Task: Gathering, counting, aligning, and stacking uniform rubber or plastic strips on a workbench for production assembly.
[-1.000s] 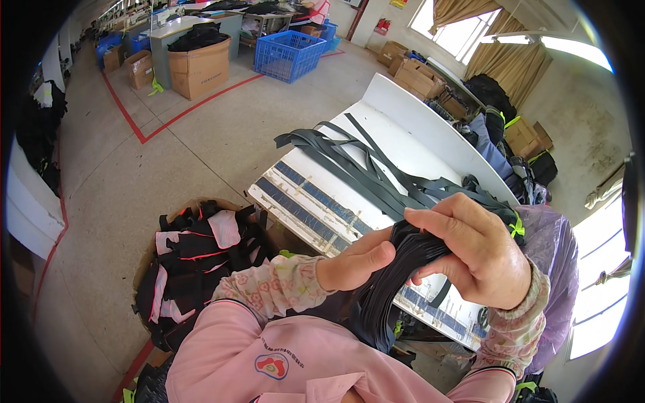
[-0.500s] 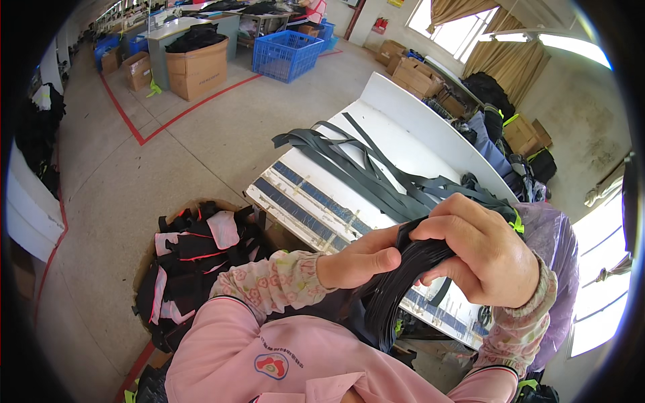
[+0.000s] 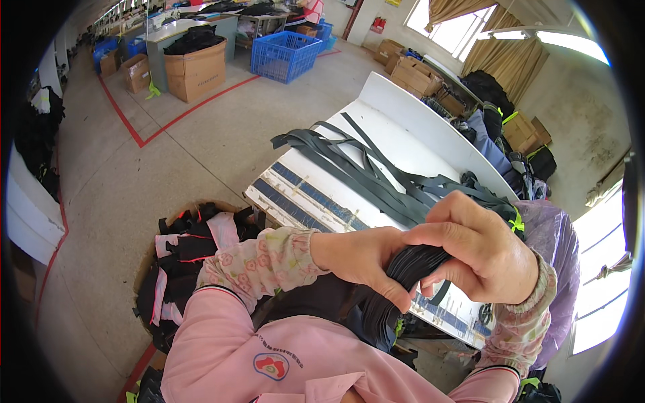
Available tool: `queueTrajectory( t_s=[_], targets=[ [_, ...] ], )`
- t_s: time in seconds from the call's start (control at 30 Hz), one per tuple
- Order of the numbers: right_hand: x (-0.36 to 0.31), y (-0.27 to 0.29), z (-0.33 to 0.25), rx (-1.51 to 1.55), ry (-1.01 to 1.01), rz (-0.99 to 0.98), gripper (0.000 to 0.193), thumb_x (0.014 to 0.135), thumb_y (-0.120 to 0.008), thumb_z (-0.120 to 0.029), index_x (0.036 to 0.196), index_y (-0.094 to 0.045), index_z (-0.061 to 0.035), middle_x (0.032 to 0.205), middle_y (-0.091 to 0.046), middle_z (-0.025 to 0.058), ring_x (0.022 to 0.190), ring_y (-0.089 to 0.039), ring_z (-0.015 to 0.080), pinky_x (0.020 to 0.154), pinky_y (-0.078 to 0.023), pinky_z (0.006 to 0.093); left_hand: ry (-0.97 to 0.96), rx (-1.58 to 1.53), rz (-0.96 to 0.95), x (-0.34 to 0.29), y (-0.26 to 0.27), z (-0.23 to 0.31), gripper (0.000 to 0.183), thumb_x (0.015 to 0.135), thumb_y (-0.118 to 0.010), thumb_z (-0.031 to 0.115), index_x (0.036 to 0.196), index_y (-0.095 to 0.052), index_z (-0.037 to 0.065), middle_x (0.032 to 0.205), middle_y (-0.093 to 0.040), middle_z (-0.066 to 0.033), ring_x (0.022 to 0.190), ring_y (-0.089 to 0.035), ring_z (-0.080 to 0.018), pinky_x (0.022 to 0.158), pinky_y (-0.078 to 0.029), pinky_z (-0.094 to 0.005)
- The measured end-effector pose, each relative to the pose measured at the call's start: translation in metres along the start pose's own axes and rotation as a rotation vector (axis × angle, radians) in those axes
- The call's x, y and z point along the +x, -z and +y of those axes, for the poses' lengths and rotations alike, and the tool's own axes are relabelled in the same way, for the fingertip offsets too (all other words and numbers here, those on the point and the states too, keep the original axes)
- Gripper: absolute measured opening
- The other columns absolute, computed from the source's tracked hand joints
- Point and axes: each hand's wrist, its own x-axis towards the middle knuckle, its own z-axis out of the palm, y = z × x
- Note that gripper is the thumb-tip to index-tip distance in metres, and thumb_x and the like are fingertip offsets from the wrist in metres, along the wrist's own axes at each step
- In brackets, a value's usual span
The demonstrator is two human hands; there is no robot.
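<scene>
A thick bundle of black straps (image 3: pixel 396 285) hangs bent over in front of my chest, its loose ends fanning downward. My left hand (image 3: pixel 366 258) grips it from the left, with the thumb across its front. On the other side my right hand (image 3: pixel 474 248) curls its fingers and thumb around the bundle's top. The fingertips of both hands meet near the upper bend. Beyond the hands, long dark grey straps (image 3: pixel 363 164) lie loosely across a white table (image 3: pixel 336 191) with blue-and-white striped strips along its near edge.
A box of black and pink pieces (image 3: pixel 195 248) stands on the floor at my left. Purple plastic sheeting (image 3: pixel 551 248) covers something at right. Farther off are a blue crate (image 3: pixel 285 57), a cardboard carton (image 3: pixel 195 70) and red floor lines (image 3: pixel 141 141).
My left hand has shifted up and its thumb has swung from the side down across the bundle's front. My right hand stays around the straps, its fingers slightly changed.
</scene>
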Motion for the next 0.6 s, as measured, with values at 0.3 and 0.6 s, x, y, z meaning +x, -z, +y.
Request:
queueTrajectory(
  t_s=[0.3, 0.6],
  targets=[
    [0.001, 0.000, -0.001, -0.093, -0.073, -0.182, 0.088, 0.077, -0.076, -0.034, 0.151, -0.040, -0.0026, 0.155, -0.042, 0.0159, 0.144, -0.038, 0.0376, 0.117, -0.028, 0.0521, -0.204, 0.266, 0.181, -0.002, -0.005, 0.011, 0.047, 0.080, -0.086, 0.012, 0.119, -0.063, 0.002, 0.104, -0.066, -0.0022, 0.099, -0.062, -0.0114, 0.087, -0.053, -0.0275],
    [0.001, 0.003, 0.004, -0.132, -0.106, -0.261, 0.101, 0.074, -0.077, -0.038, 0.155, -0.030, 0.0000, 0.159, -0.036, 0.0174, 0.149, -0.029, 0.0388, 0.120, -0.019, 0.0584, -0.003, 0.229, 0.166, -0.002, 0.002, 0.018, 0.049, 0.078, -0.087, 0.010, 0.120, -0.062, 0.002, 0.112, -0.068, -0.0053, 0.103, -0.064, -0.0121, 0.089, -0.054, -0.0281]
  ],
)
